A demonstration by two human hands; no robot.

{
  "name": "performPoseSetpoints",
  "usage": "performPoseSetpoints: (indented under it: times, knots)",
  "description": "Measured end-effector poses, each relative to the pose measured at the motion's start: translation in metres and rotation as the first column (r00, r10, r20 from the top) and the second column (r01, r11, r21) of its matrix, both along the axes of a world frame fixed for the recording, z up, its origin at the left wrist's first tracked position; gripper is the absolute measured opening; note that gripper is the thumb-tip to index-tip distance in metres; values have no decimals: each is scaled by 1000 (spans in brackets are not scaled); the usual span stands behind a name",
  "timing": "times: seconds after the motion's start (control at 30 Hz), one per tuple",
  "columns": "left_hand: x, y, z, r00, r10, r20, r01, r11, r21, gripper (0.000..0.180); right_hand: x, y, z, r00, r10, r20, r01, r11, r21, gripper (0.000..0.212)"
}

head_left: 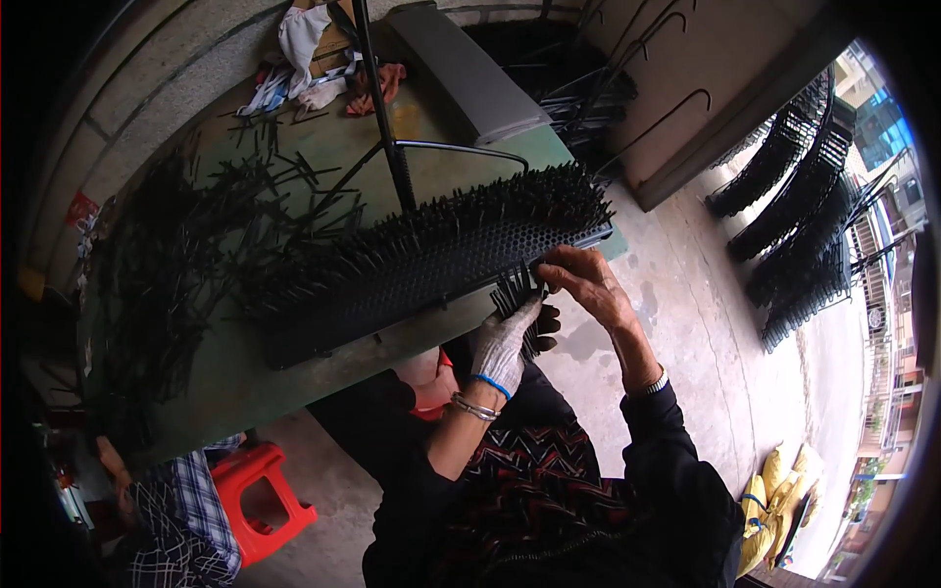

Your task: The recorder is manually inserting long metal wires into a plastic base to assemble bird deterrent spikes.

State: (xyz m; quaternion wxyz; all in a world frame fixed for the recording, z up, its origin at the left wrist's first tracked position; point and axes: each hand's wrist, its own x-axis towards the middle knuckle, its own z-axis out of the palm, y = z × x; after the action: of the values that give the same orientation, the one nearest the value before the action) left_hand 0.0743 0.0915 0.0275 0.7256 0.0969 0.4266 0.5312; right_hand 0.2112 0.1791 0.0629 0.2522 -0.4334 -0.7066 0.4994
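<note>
The left hand [502, 351], gloved in white with a blue cuff edge, was closed around a bundle of short black sticks [514, 291] just right of the middle of the frame. The bare right hand [590, 281] came in from the right, thumb and fingers bent in at the bundle's upper ends; the fingertips were too small and dark for me to tell whether they gripped a stick. A bangle [475, 408] circled the left wrist, and a metal band [658, 381] the right.

Just beyond the hands, across the centre of the frame, a long black perforated board [417, 276] lay on a green desk [230, 416]. Sticks stood thickly along its far side (rather like bristles on a brush), while a honeycomb of holes showed along the near side. Loose black sticks [186, 260] were heaped over the desk at the left of the frame. Behind the board a dark upright rod [380, 98] rose, with crumpled cloths [377, 90] and a grey panel [466, 69] toward the top. A red stool [227, 480] stood at lower left, yellow sacks [777, 500] sat at lower right, and black slatted pieces [799, 211] filled the upper right.
</note>
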Motion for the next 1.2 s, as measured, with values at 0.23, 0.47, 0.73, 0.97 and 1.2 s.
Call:
performPoseSetpoints:
  times: [0.23, 0.47, 0.73, 0.97, 1.2]
  knots:
    - [5, -3, 0, 994, 56, -98, -58, 998, -19, 25, 2, -5, -2, 998, -15, -56, 14, 1000, -17, 21]
    - [6, -4, 2, 989, -2, -148, 0, 1000, -12, 25, 12, -5, -4, 991, -29, -128, 17, 995, -100, 19]
    - [-6, 7, -23, 995, 83, 61, -77, 992, -98, 20, 23, 0, 17, 881, -469, -63, 465, 834, 296, 7]
    - [1, 10, -42, 958, 170, 230, -135, 978, -160, 16, 12, 25, -1, 857, -502, -121, 464, 645, 608, 9]
    - [0, 6, -31, 975, 154, 161, -126, 977, -173, 16, 9, 33, -9, 880, -471, -56, 399, 672, 624, 4]
